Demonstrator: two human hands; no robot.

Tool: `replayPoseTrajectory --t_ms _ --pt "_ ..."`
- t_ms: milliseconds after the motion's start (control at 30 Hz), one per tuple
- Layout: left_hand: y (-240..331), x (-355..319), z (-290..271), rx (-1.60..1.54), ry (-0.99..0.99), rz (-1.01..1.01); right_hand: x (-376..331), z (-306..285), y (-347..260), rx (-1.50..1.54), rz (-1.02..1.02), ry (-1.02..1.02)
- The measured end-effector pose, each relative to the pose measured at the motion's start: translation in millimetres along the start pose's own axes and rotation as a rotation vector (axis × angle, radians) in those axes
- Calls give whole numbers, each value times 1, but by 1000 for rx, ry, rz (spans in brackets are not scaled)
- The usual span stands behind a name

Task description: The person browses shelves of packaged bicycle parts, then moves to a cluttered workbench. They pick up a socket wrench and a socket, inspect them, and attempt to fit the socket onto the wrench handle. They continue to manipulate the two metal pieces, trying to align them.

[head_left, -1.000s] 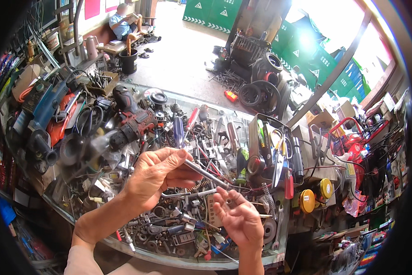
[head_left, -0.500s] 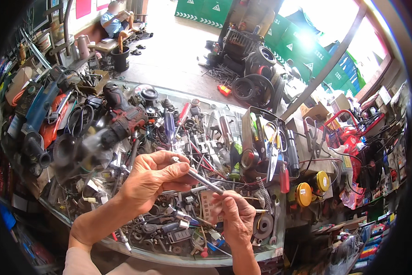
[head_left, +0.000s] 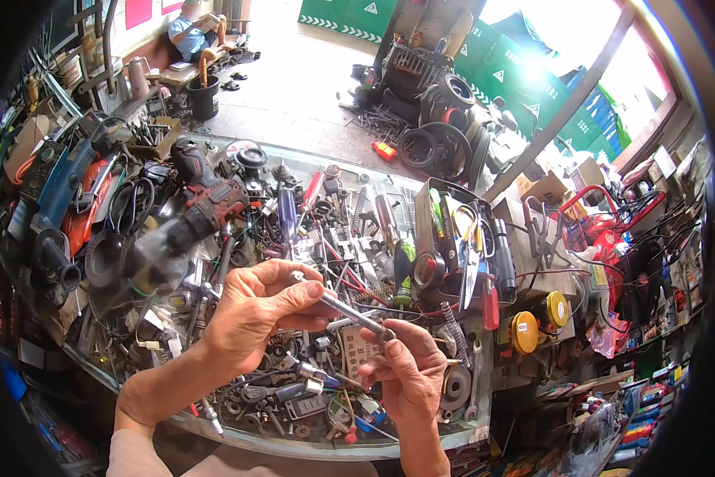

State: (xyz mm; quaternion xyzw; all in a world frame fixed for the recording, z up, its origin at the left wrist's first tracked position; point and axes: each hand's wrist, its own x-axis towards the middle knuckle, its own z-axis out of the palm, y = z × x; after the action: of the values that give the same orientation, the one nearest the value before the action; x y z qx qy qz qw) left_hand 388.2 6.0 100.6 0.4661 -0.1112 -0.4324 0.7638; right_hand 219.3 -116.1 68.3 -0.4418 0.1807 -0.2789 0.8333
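Observation:
A slim grey metal rod point(head_left: 349, 311) slants across my two hands above the cluttered glass-topped counter. My left hand point(head_left: 254, 318) pinches its upper-left end between thumb and fingers; a small pale tip sticks out past the thumb. At the lower-right end, the thumb and forefinger of my right hand point(head_left: 409, 367) close on the rod beside a small round, nut-like piece point(head_left: 387, 335). My other right fingers curl loosely. Beneath my hands lie loose bolts, sockets and small parts, along with a printed card point(head_left: 356, 350) partly hidden by the right hand.
A red-and-black cordless drill point(head_left: 214, 199) lies left of centre, near a blue power tool point(head_left: 65, 187). A metal tin point(head_left: 433, 191) with scissors point(head_left: 470, 270) stands to the right, by two yellow round containers point(head_left: 524, 332). Beyond the counter, a person point(head_left: 190, 36) sits near tyres point(head_left: 445, 147).
The view has shifted slightly. My right fingers have opened a little from their tighter curl, and the round piece at the rod's lower end shows more clearly. My left hand keeps its pinch.

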Motion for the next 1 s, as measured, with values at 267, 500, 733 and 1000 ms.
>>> replayPoseTrajectory --t_ms 267,500,733,1000 --pt "-6 -2 3 59 -39 31 -5 7 2 -155 -131 115" --pt "-2 -6 4 149 -96 70 -8 8 1 -240 -236 124" --pt "5 -8 -1 544 -396 -60 -10 0 -3 -379 -324 -99" --pt "10 -10 -2 705 -494 96 -13 -5 -2 -472 -272 -136"
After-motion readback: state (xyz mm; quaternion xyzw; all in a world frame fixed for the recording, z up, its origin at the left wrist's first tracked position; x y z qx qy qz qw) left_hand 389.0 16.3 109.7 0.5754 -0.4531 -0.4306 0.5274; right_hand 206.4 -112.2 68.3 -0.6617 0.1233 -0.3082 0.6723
